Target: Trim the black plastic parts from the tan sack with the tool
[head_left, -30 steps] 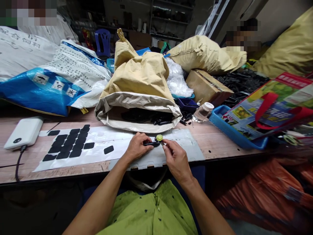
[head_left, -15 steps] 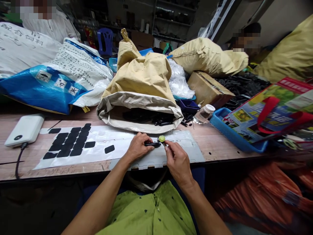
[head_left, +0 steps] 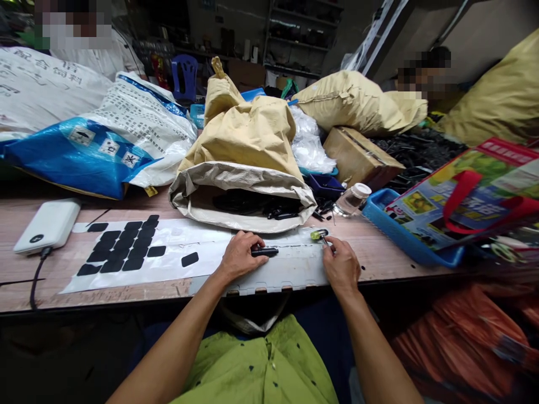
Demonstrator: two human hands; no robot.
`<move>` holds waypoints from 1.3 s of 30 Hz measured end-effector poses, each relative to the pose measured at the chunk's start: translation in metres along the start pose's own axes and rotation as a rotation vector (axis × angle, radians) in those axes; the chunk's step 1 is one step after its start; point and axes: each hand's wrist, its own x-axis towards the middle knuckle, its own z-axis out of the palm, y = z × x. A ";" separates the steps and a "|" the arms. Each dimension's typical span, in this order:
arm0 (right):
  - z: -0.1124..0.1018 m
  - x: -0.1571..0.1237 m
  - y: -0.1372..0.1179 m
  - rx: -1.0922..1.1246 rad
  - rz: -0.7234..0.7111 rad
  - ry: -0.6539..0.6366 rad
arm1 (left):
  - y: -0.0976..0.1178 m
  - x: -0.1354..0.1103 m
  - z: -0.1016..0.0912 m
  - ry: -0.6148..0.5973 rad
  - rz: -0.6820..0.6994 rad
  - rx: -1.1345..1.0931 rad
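My left hand (head_left: 243,255) is closed on a short black rod-shaped piece (head_left: 266,252), low over the grey board (head_left: 290,275). The piece lies nearly level and points right. Its exact kind does not show. In my right hand (head_left: 342,262), at the board's right end, is a small mallet (head_left: 319,234) with a yellow-green face and a dark head. My fingers close round its thin metal handle, and the head points left. Beyond both hands, the mouth of a tan sack (head_left: 248,129) gapes open, with black pieces (head_left: 282,209) inside.
Left of the board lies a white sheet (head_left: 168,269) with black rounded patches. A white power bank (head_left: 48,224) with a cable is farther left. A jar (head_left: 352,199) and a blue tray (head_left: 391,224) stand right. Big sacks line the back; two people sit beyond.
My right hand has moved right with the mallet, away from the black piece. The mallet's head has turned from facing me to side-on. My left hand has barely shifted.
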 end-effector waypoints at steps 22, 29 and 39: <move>0.018 0.000 -0.001 -0.263 -0.123 0.095 | 0.027 -0.112 0.013 -0.626 -0.135 -0.012; 0.020 -0.001 0.001 -0.277 -0.130 0.111 | 0.001 -0.127 0.044 -0.565 -0.292 0.241; 0.019 -0.001 0.000 -0.283 -0.131 0.108 | 0.071 -0.030 -0.010 -0.391 -0.080 -0.071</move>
